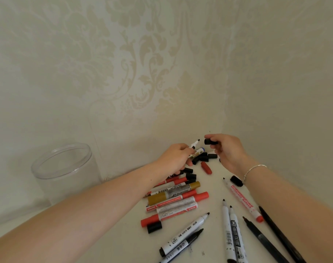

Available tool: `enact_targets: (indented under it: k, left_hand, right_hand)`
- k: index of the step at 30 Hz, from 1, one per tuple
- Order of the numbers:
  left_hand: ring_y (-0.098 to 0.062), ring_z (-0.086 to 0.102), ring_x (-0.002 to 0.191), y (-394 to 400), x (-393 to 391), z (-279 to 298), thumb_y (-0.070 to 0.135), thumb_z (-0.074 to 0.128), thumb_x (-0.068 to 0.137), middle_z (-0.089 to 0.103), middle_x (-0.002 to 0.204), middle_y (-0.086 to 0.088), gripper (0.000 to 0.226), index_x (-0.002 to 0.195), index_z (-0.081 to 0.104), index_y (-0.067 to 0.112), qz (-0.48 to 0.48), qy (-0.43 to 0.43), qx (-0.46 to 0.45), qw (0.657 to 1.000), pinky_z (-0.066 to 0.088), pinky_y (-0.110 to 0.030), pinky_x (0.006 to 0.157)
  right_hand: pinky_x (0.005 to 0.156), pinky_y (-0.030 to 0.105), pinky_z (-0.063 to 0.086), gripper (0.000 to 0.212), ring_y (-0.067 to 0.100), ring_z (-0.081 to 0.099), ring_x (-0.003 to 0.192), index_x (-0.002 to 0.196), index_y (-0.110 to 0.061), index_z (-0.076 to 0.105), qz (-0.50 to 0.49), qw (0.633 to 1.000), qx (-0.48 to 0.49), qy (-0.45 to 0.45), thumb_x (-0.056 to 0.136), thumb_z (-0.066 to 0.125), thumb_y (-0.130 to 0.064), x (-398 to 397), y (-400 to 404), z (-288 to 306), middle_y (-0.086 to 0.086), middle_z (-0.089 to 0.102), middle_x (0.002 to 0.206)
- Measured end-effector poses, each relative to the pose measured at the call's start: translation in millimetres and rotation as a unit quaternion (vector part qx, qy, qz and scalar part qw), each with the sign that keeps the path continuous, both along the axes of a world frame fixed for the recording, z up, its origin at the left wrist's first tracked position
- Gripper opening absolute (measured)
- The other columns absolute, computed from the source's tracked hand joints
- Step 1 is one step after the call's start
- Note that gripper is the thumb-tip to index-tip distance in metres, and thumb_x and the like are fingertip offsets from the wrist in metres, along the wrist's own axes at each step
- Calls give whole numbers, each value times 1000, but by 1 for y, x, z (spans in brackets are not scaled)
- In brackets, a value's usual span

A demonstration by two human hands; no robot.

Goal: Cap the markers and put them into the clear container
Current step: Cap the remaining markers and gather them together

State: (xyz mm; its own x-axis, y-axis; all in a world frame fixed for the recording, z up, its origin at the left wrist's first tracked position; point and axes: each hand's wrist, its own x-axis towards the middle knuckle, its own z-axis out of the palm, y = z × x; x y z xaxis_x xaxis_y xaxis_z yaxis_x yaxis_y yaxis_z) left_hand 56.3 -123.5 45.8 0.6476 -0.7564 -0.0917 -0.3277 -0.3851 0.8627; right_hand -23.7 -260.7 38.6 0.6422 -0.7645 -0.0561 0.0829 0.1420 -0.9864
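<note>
My left hand [176,158] grips an uncapped white marker [194,144] with its black tip pointing up and to the right. A short gap to the right, my right hand [227,150] pinches a black cap [209,142] with its opening toward that tip. The clear container [64,171] stands open at the left, with no marker visible inside. Several uncapped markers [180,198] lie on the white table between and below my arms. Loose black caps [203,157] and a red cap [206,168] lie under my hands.
A patterned wall corner closes off the back of the table [112,242]. More white and black markers [229,230] lie near the front right. A single black cap [154,227] lies beside a red marker, and another [236,180] rests by my right wrist.
</note>
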Motion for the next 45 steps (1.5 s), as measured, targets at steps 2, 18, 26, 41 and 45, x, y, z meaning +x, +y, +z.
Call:
enact_targets:
  k: [2, 18, 26, 41, 45]
  left_hand:
    - [-9, 35, 45, 0, -2, 0, 25, 41, 100, 57, 68, 1, 28, 120, 58, 13, -1, 4, 2, 1000, 29, -19, 40]
    - [-6, 34, 39, 1, -4, -1, 31, 42, 101, 56, 69, 1, 28, 118, 59, 16, -19, 11, -6, 1000, 28, -15, 35]
    - [-5, 34, 35, -1, -2, -6, 35, 47, 100, 58, 68, 0, 31, 121, 61, 18, -10, -4, -14, 1000, 27, -16, 35]
    - [-13, 42, 50, 5, 21, -10, 25, 39, 102, 59, 72, -4, 26, 101, 59, 9, 31, -76, 84, 993, 33, -23, 47]
    - [-13, 43, 51, 6, 20, -9, 25, 38, 102, 58, 70, -1, 27, 106, 59, 8, 31, -62, 78, 995, 34, -23, 48]
  right_hand:
    - [59, 21, 39, 22, 13, 48, 66, 85, -8, 69, -12, 1000, 0, -14, 89, 49, 0, 0, 0, 1, 7, 62, 92]
    - [69, 26, 48, 7, 19, 62, 75, 83, -9, 57, 116, 993, 10, -26, 89, 62, -9, -6, 8, 3, 15, 71, 94]
    - [66, 26, 53, 9, 19, 66, 70, 85, -5, 61, 69, 995, -67, 26, 89, 64, -13, -4, 9, 1, 14, 70, 84]
    - [78, 31, 49, 18, 21, 60, 89, 97, -11, 71, 162, 808, -437, 361, 82, 63, -16, 16, 18, -31, 3, 64, 90]
    - [79, 32, 50, 18, 21, 62, 91, 96, -13, 74, 229, 778, -439, 388, 82, 67, -21, 25, 25, -35, 5, 69, 95]
